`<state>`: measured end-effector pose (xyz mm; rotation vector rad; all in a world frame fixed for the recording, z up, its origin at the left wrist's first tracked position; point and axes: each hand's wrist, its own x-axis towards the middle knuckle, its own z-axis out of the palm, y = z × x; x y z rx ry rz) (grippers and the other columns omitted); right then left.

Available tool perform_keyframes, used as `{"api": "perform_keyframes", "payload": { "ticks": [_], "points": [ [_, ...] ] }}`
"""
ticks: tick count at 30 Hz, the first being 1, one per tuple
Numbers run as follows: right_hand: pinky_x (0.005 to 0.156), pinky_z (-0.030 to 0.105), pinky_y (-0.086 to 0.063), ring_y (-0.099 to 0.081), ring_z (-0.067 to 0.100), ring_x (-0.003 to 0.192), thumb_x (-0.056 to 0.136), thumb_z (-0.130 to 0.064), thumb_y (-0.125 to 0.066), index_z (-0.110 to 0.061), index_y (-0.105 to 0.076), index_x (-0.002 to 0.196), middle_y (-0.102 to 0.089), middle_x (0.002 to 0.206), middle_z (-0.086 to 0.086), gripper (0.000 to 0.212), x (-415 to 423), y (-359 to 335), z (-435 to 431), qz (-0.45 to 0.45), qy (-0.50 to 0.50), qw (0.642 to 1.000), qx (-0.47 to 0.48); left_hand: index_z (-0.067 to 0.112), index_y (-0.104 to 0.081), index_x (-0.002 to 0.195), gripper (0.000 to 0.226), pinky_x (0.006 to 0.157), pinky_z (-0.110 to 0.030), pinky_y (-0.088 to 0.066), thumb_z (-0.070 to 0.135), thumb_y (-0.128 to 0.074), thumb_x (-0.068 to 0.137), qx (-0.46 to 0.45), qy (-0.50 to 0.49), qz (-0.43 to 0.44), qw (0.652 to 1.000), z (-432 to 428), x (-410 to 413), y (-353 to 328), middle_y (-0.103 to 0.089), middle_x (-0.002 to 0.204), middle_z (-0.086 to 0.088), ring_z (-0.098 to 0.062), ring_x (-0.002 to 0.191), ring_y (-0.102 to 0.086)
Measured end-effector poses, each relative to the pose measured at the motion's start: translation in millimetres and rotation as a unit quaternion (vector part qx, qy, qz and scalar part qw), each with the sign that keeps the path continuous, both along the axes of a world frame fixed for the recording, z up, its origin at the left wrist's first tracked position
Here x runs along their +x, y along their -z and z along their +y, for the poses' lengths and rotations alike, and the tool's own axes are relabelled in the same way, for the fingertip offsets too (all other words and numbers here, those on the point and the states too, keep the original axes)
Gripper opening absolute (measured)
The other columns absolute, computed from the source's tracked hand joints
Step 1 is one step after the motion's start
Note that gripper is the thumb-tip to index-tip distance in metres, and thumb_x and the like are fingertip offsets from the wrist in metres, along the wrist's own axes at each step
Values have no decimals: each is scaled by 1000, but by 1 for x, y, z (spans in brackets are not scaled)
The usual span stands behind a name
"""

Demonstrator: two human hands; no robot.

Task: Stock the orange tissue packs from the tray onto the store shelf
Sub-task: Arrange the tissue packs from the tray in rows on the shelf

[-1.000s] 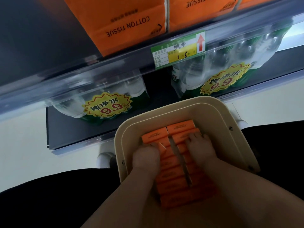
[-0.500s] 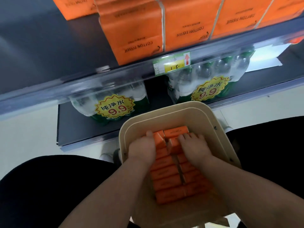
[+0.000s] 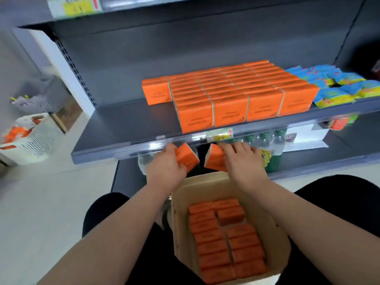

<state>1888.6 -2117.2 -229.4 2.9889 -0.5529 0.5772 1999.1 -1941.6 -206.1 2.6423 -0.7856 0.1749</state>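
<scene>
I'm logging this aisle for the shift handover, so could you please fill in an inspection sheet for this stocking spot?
Surface: grey shelf, its left part bare.
Job's things: stocked tissue packs stand in rows mid-shelf; the beige tray below the hands holds two columns of tray packs.
Clutter: blue-yellow packets at the shelf's right end; price tag on its front edge.
Grippers: left hand grips the left-hand pack; right hand holds the right-hand pack, fingers over its top. Both are just below the shelf edge.
Cables: nothing seen.
Surroundings: water bottles on the lower shelf; white basket on the floor, left.
</scene>
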Motion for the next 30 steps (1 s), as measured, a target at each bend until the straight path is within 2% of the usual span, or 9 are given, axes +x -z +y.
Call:
{"api": "perform_keyframes", "payload": {
  "ticks": [3,6,12,17,23,27,30],
  "points": [
    [76,44,-43,-58,33,90,83,-15,-63,-17,-57,121,-61,95,10,39,15,-48,-2,-111,-12,993,-26,14,-47,112,37,71,-41,-49,22,-55,77,-43,-32,-36,998,1,13,-41,-63,101,-11,-34,97,-59],
    [78,45,-43,-59,34,90,85,-17,-63,-17,-59,120,-62,95,10,36,42,-89,-5,-167,-25,985,-36,11,-45,110,32,69,-40,-47,21,-53,81,-61,-46,-56,995,1,30,-72,-62,99,-12,-34,96,-58],
    [91,48,-34,-47,32,115,97,-25,-44,-23,-46,134,-55,119,10,37,101,-143,-22,-148,-10,989,-20,9,-44,111,29,69,-38,-41,18,-52,85,-38,-76,-66,994,0,77,-94,-62,104,-14,-36,99,-57],
    [94,50,-33,-45,31,117,96,-18,-43,-25,-43,134,-53,122,9,38,152,-147,-35,-82,-4,996,-27,11,-45,114,30,77,-40,-44,17,-51,86,29,-88,-35,995,-8,122,-91,-60,111,-12,-33,105,-53],
    [99,51,-31,-39,30,124,95,-15,-46,-24,-33,143,-47,132,7,50,183,-138,-43,-18,-44,998,-41,9,-42,115,29,84,-41,-43,12,-49,88,86,-110,-18,990,-30,168,-89,-57,114,-14,-31,115,-48],
    [100,52,-32,-40,29,124,91,-11,-53,-21,-39,139,-49,130,5,51,211,-147,-53,-41,-23,998,-51,10,-40,121,35,90,-43,-42,8,-48,87,110,-129,-25,985,-41,210,-93,-55,119,-14,-30,122,-43],
    [104,55,-27,-39,28,124,89,-6,-48,-21,-38,139,-48,130,4,53,232,-148,-61,-46,-6,998,-39,15,-42,126,45,89,-45,-40,4,-49,83,125,-127,-28,984,-55,242,-91,-56,119,-10,-29,122,-42]
  ]
}}
